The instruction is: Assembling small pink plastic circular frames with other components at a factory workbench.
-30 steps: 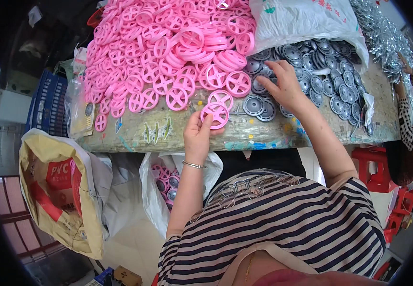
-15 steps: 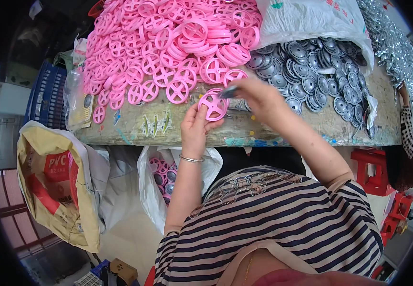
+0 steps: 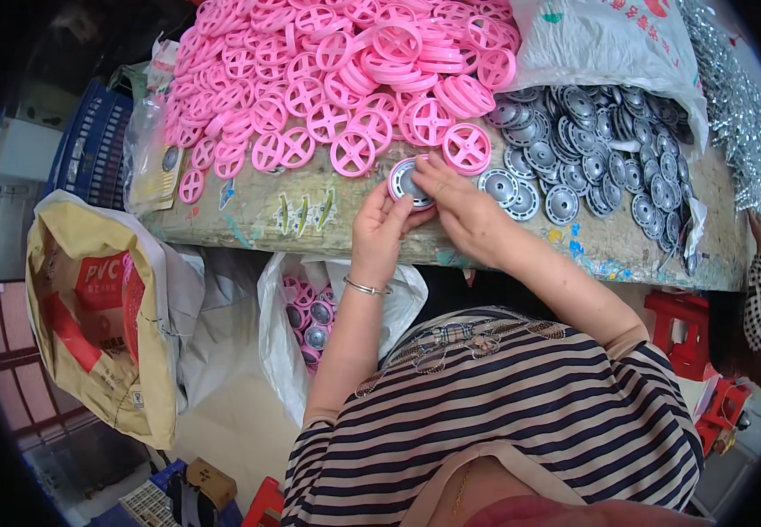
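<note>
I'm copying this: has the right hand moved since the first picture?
Yes: the right hand moved left, from the round grey plastic discs to the pink-rimmed plastic wheel in the left hand.

The left hand (image 3: 377, 233) gripped a pink ring (image 3: 393, 186) at its rim; the right hand (image 3: 467, 213) contacted the grey disc (image 3: 408, 183) located inside it. From the hands, spoked pink wheels (image 3: 351, 154) were heaped on the desk (image 3: 310, 240) at 11 o'clock, loose grey discs (image 3: 562, 204) at 3 o'clock and a white sack (image 3: 605, 48) at 2 o'clock. At 7 o'clock, a white bag (image 3: 273, 351) contained wheels with grey centres (image 3: 316, 336).
</note>
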{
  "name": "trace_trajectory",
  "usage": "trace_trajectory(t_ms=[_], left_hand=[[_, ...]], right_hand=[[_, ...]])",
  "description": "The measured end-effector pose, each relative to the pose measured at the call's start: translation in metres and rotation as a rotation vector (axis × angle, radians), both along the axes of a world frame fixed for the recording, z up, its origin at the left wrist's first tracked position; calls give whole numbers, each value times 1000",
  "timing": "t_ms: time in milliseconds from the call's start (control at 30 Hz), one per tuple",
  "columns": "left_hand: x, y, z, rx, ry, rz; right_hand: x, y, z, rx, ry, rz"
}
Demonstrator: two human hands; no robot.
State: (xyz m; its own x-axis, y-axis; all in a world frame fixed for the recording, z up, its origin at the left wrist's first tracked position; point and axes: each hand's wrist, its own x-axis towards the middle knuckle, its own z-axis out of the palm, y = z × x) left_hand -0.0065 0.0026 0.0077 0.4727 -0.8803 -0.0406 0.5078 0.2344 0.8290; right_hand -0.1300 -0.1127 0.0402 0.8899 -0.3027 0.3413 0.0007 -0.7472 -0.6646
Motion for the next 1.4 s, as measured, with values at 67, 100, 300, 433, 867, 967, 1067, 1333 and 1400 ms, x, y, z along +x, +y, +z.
trace_trajectory(t_ms=[67, 100, 300, 433, 867, 967, 1067, 1333, 1400], left_hand=[[1, 1, 1, -3, -6, 0], [1, 1, 1, -6, -14, -5], [0, 1, 2, 59, -151, -60], [-2, 1, 0, 90, -191, -34], [-4, -1, -15, 104, -916, 331], [1, 2, -21, 93, -789, 309], [-13, -5, -10, -1, -238, 606], [-12, -7, -12, -2, -327, 559], [-11, -6, -10, 28, -320, 505]], right_hand=[[5, -3, 3, -6, -67, -32], [5, -4, 7, 173, -22, -96], [10, -19, -4, 851, 196, -124], [11, -15, -4, 710, 209, -145], [40, 42, 65, 504, -111, 152], [37, 20, 45, 349, -151, 62], [19, -10, 24, 410, -2, -149], [21, -15, -12, -211, -31, -203], [22, -23, -15, -207, 24, -197]])
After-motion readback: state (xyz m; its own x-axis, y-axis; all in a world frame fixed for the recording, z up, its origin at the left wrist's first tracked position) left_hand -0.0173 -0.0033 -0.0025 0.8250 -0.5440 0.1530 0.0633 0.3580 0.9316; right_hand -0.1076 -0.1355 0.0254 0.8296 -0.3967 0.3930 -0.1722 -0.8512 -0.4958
